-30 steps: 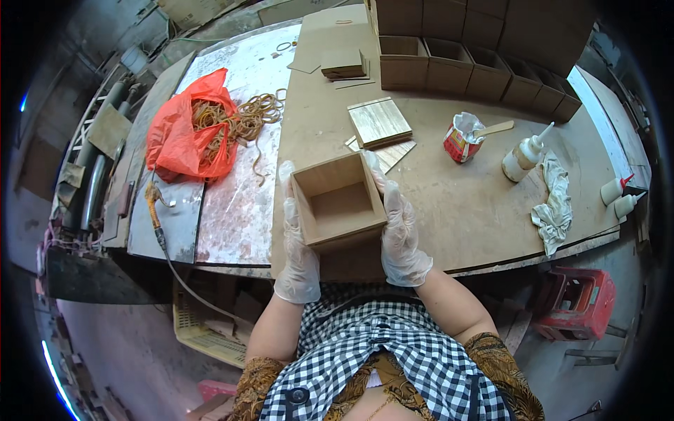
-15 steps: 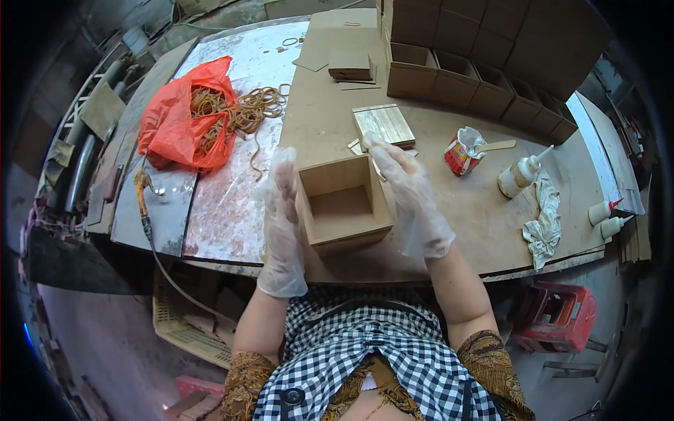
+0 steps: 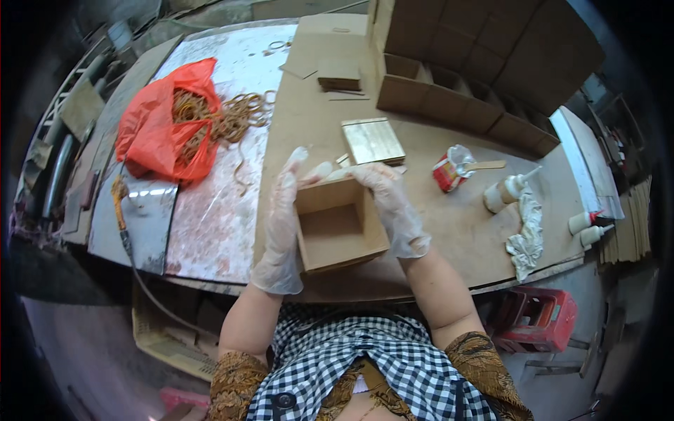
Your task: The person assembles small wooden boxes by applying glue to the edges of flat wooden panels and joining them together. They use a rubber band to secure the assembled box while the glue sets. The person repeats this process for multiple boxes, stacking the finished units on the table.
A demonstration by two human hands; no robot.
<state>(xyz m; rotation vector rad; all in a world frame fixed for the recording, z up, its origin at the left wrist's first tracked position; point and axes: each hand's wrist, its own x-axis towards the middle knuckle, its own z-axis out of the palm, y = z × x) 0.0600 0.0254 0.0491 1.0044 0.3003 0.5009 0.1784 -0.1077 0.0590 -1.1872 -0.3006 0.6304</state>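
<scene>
An open-topped wooden box (image 3: pixel 345 264) with thin light-brown walls sits near the table's front edge, held between my two gloved hands. My left hand (image 3: pixel 279 231) presses its palm along the left wall, its fingers reaching past the far left corner. Over the right wall and far rim curves my right hand (image 3: pixel 391 203), gripping that corner. Both wear thin translucent gloves. The inside of the box shows a bare bottom. Just beyond it lies a small stack of pale square wooden panels (image 3: pixel 373 142).
To the left, a red plastic bag (image 3: pixel 151 140) spills rubber bands (image 3: pixel 242 116). On the right are a red-and-white tub (image 3: pixel 449 172) with a flat stick, a glue bottle (image 3: pixel 502 193) and a crumpled cloth (image 3: pixel 525 238). Joined boxes (image 3: pixel 435 98) stand at the back. A red stool (image 3: pixel 540 319) is below.
My right hand has closed in over the box's far right corner, and my left fingers have come round its far left side. The whole view has shifted slightly.
</scene>
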